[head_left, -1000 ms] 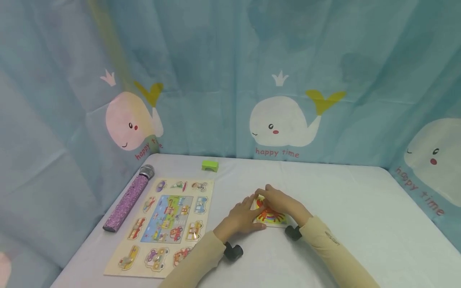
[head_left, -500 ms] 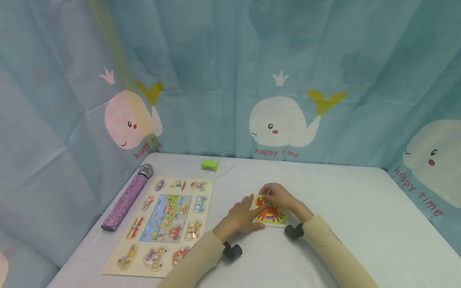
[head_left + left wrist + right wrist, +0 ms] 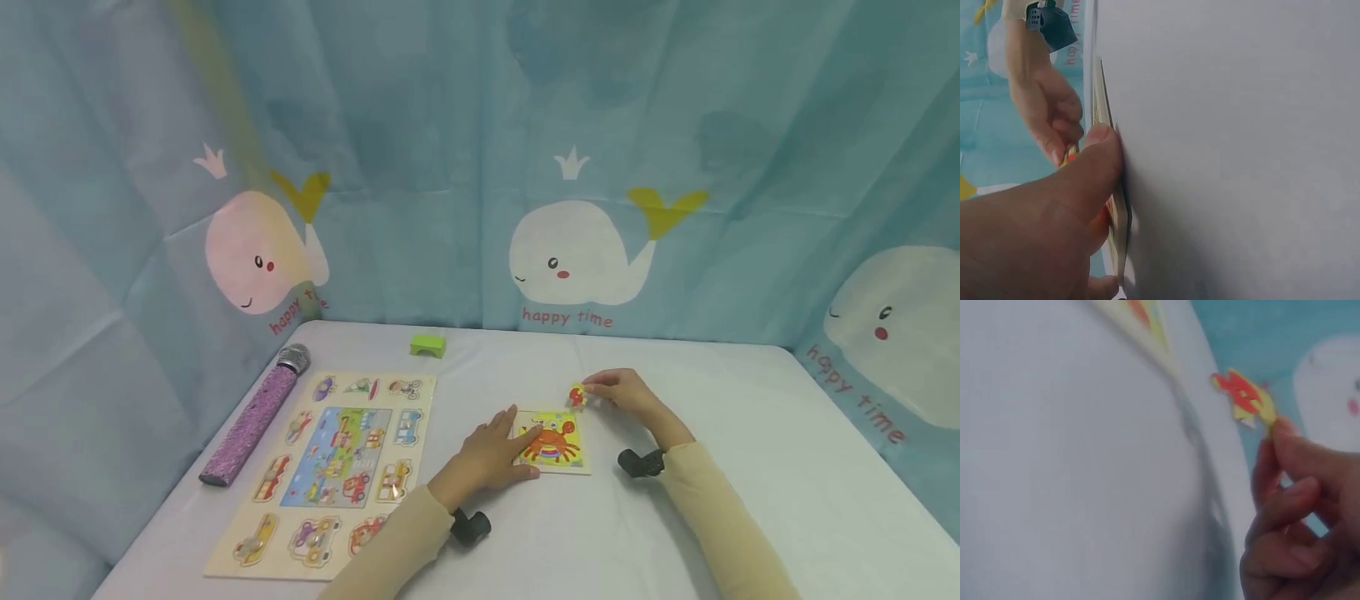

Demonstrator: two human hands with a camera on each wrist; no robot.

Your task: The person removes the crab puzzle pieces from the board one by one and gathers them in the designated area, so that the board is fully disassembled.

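A small square crab jigsaw puzzle [image 3: 558, 452] lies flat on the white table. My left hand [image 3: 489, 454] rests over its left side with fairly straight fingers, and the left wrist view shows the thumb [image 3: 1100, 156] against the board's edge. Pale board shows at the puzzle's upper left, beside those fingers. Just above and beyond the puzzle, my right hand [image 3: 633, 396] pinches a red and yellow puzzle piece [image 3: 577, 397] between thumb and fingertips. In the right wrist view this puzzle piece [image 3: 1244, 397] is raised off the table, its yellow end in the pinch.
To the left lies a wooden peg puzzle board [image 3: 243, 550] with vehicle pieces. A purple glittery microphone [image 3: 255, 425] lies beyond its left side. A green arch block [image 3: 427, 345] sits near the back edge. A whale-print curtain [image 3: 420, 208] hangs behind the table.
My right hand has lifted a piece out of the crab puzzle and carried it up and to the right. The left hand stays on the puzzle. The head view has shifted slightly.
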